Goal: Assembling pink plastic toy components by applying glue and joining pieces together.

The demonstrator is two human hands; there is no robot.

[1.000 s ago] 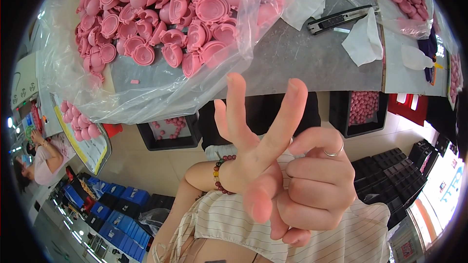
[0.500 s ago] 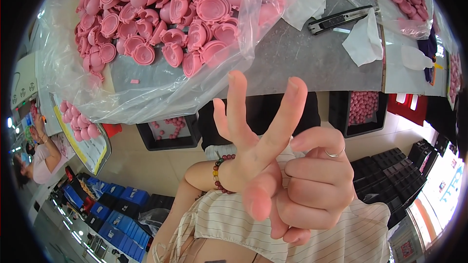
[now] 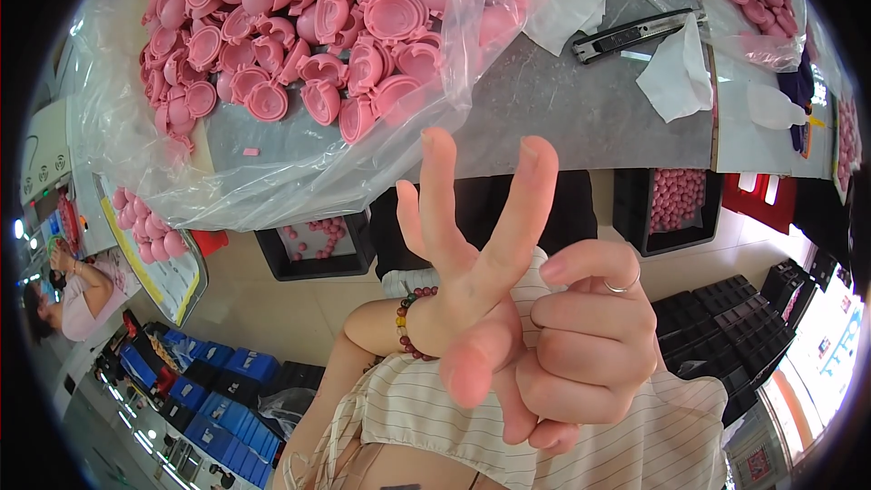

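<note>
My left hand (image 3: 458,290), with a beaded bracelet (image 3: 404,322) at its wrist, is raised in front of my body. Its upper fingers are stretched apart, and the thumb points toward the view. Pressed up against it is my right hand (image 3: 590,336), wearing a ring on a bent finger. The fingers of that hand are curled in, and whatever lies inside them, if anything, is hidden. Beyond my hands, a clear plastic bag (image 3: 363,168) lies spread on the grey table (image 3: 544,118). Many pink hinged round shells (image 3: 268,102) are piled on it.
On the table lie a box cutter (image 3: 635,34) and white wipes (image 3: 676,77). Black trays (image 3: 667,240) with pink balls stand below the table edge. Blue bins (image 3: 218,417) are stacked at the lower left. Another person (image 3: 77,295) sits at the far left.
My left hand's raised fingers and thumb have shifted slightly left. My right hand has barely moved. At the far left, the other person's arm has changed position.
</note>
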